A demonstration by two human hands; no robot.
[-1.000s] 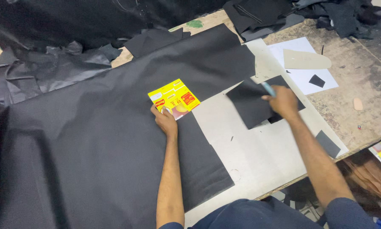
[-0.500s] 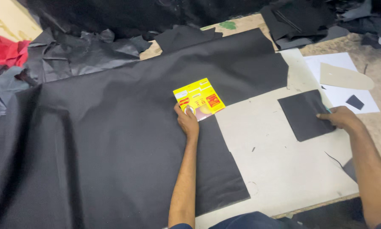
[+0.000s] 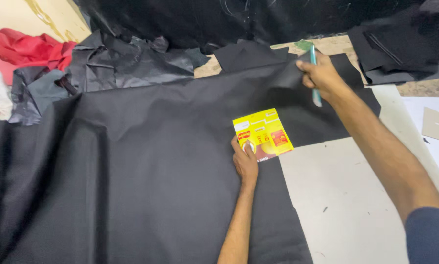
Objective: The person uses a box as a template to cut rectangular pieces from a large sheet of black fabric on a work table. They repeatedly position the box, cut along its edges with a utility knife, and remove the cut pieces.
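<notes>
Wide black leather sheet (image 3: pixel 131 186) covers table; left hand (image 3: pixel 245 161) presses yellow card (image 3: pixel 263 133) (flat); right hand (image 3: pixel 319 74) pinches sheet's far edge, gripping teal pen (image 3: pixel 315 78).

A pale grey work surface (image 3: pixel 346 205) shows bare at the lower right, with a worn wooden tabletop (image 3: pixel 334 45) beyond it. Crumpled black scraps (image 3: pixel 131 61) and a red cloth (image 3: pixel 31 51) are heaped at the far left, below a cream board (image 3: pixel 33 14).

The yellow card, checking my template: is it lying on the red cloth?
No, the yellow card lies on the black sheet.
</notes>
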